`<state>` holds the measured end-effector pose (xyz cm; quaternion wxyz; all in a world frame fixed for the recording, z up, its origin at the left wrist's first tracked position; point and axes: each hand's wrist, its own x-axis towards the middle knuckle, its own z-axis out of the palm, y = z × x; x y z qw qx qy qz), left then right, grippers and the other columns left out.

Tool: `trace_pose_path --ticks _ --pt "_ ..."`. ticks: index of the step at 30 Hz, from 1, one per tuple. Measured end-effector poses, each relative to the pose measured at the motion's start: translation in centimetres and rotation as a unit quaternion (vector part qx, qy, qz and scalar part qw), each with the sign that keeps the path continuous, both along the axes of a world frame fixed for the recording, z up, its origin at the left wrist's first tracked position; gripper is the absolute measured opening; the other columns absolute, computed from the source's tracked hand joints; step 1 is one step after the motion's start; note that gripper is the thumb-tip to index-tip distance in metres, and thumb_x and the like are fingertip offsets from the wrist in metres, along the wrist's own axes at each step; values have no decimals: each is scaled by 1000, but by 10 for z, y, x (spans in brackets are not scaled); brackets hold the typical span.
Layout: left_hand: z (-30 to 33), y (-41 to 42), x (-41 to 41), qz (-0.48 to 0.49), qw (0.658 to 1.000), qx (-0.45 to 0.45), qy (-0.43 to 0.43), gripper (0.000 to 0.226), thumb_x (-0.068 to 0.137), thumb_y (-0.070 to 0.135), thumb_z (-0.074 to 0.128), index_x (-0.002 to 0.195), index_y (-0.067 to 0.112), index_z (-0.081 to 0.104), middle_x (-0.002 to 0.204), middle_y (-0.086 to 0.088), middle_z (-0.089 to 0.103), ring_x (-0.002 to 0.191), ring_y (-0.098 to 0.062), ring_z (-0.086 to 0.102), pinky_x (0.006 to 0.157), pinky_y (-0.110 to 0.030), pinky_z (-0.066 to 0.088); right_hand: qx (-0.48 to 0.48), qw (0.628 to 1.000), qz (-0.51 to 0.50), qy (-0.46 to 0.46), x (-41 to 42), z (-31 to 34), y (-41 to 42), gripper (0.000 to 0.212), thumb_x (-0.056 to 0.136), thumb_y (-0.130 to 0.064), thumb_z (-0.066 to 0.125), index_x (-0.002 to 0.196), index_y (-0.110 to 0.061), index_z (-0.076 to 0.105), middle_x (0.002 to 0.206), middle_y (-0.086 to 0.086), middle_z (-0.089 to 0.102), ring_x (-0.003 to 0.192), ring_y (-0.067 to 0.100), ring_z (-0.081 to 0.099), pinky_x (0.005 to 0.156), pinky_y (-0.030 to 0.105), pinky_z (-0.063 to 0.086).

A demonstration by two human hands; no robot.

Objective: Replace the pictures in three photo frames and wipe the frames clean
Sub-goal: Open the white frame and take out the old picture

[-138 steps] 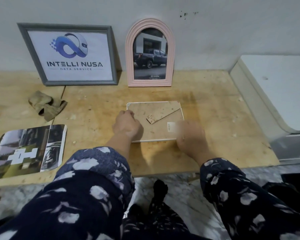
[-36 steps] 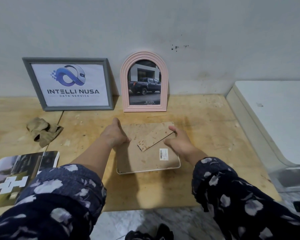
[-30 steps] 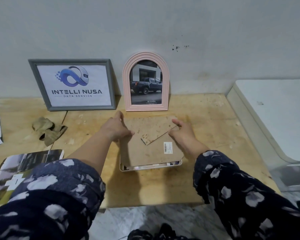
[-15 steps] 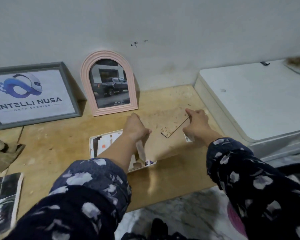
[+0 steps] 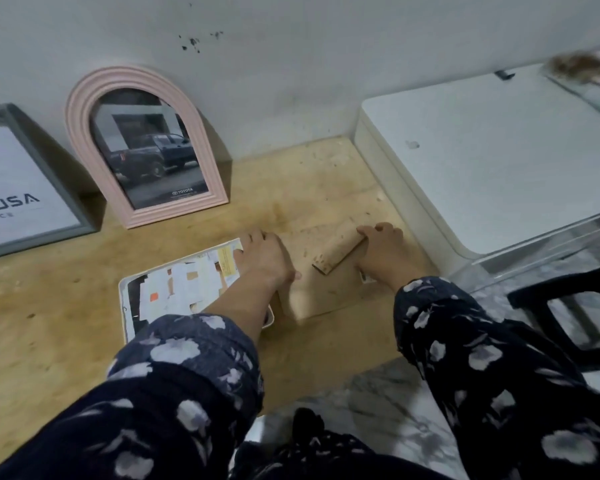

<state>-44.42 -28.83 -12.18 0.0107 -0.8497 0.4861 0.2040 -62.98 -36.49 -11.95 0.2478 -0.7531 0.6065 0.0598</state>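
A white photo frame [image 5: 122,299] lies face down on the wooden table, its old picture [image 5: 184,282] exposed. To its right lies the brown backing board [image 5: 312,292] with its stand flap [image 5: 340,252] raised. My left hand [image 5: 264,261] grips the board's left edge, over the frame's right side. At the board's right edge my right hand [image 5: 378,252] holds it beside the flap. A pink arched frame [image 5: 142,143] with a truck photo and a grey frame [image 5: 18,181] with a logo print lean on the wall.
A white appliance [image 5: 492,150] stands close on the right, beside my right hand. A black chair [image 5: 568,306] sits below it. The table's front edge runs under my forearms, with marble floor [image 5: 371,403] beneath.
Both hands lifted the backing board off the white frame and carried it right, down to the table. The picture inside is now uncovered. My view swung right.
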Motion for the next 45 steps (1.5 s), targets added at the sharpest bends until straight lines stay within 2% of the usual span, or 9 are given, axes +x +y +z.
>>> trace_pose_path --ticks 3,7,12,18,21,24,29,35,45 --pt "-5 2 3 -22 1000 -9 -10 85 71 58 73 138 17 42 142 -7 34 133 -28 26 104 -45 30 -3 1000 12 26 2 2 -2 62 81 -10 52 139 -25 37 148 2 17 135 29 17 106 42 32" --pt "-1 10 4 -56 998 -12 -12 66 81 58 63 133 21 46 140 -4 41 131 -28 28 104 -46 27 -23 995 42 88 11 3 -5 54 84 -13 48 137 -18 39 140 6 29 128 31 27 107 47 30" --pt "10 39 33 20 995 -91 21 55 91 49 53 139 25 41 143 -3 42 132 -28 30 103 -44 26 -83 982 36 164 36 7 11 51 86 -10 38 136 -13 33 136 12 40 130 35 31 113 62 1" --pt "19 94 86 148 987 -52 -40 55 94 46 50 141 20 37 144 -8 36 133 -31 27 105 -43 26 -136 980 139 50 100 14 47 54 82 -18 47 135 -19 39 135 10 43 129 32 32 113 54 11" --pt "17 126 105 193 980 -13 -38 71 88 52 57 143 16 32 148 -11 30 136 -32 24 109 -44 25 -118 966 231 11 133 13 68 53 87 -37 52 138 -25 40 142 8 38 134 30 27 113 53 13" --pt "14 151 118 211 977 2 -21 83 81 56 66 144 16 29 148 -9 31 136 -31 25 108 -44 27 -71 959 274 23 150 9 78 68 86 -55 52 144 -25 33 152 8 23 143 29 13 114 56 6" --pt "5 174 128 189 982 23 -7 85 77 56 69 142 19 29 147 0 33 133 -27 27 100 -44 34 -39 961 267 66 156 -1 77 89 81 -70 49 150 -24 20 160 9 -1 147 30 -8 115 60 -2" --pt "1 174 126 171 985 21 -12 93 79 53 70 149 25 15 147 -1 28 133 -29 25 100 -44 35 -54 969 237 37 160 -13 80 97 75 -67 59 151 -25 15 159 9 5 146 32 -2 115 59 5" --pt "2 160 131 177 984 30 -10 94 71 49 78 143 21 25 145 -4 26 131 -29 25 100 -42 33 -15 988 155 -18 167 -18 76 91 64 -49 79 141 -31 34 150 6 20 138 31 15 113 55 13"
